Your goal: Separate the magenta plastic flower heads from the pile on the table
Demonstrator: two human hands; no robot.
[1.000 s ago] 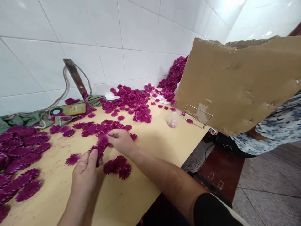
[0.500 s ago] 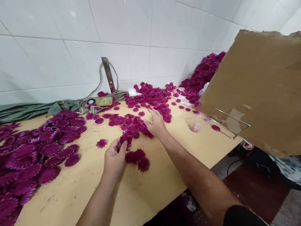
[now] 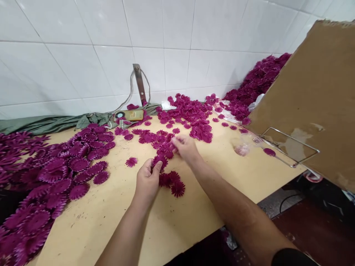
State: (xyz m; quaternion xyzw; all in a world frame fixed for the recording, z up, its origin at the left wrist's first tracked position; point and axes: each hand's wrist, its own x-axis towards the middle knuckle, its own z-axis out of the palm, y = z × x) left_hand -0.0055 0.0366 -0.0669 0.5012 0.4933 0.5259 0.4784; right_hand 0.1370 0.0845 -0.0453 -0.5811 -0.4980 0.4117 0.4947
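Magenta stack in left hand: a small stack of magenta fabric flower petals with toothed edges (image 3: 159, 161) is pinched between the thumb and curled fingers of the left hand (image 3: 146, 181), held just above the pale yellow bench top (image 3: 116, 218), about midway between its wall edge and its near edge.
Right hand: the right hand (image 3: 185, 147) rests on the loose scatter of magenta petal discs (image 3: 156, 139) further toward the wall edge; its fingertips are drawn together on one or two discs, though blur keeps me from telling whether a disc is actually lifted.
Key relation: the scatter lies just beyond and left of the right fingertips; the held stack lies nearer the person, down and left of that hand. The two hands are near each other, not touching.
Long axis: the discs are round and lie flat; the held stack is tilted up toward the wall.
Nearer hand: right for the scatter, left for the three magenta discs lying together (image 3: 172, 181) just beside the left thumb.
Open room: bare bench runs from the hands to the near edge.
Edges: a large heap of magenta petals (image 3: 55, 173) fills the left end; another heap of magenta petals (image 3: 194, 114) lies against the wall edge; a brown cardboard sheet (image 3: 313, 96) with a wire frame (image 3: 291, 147) crowds the right end.
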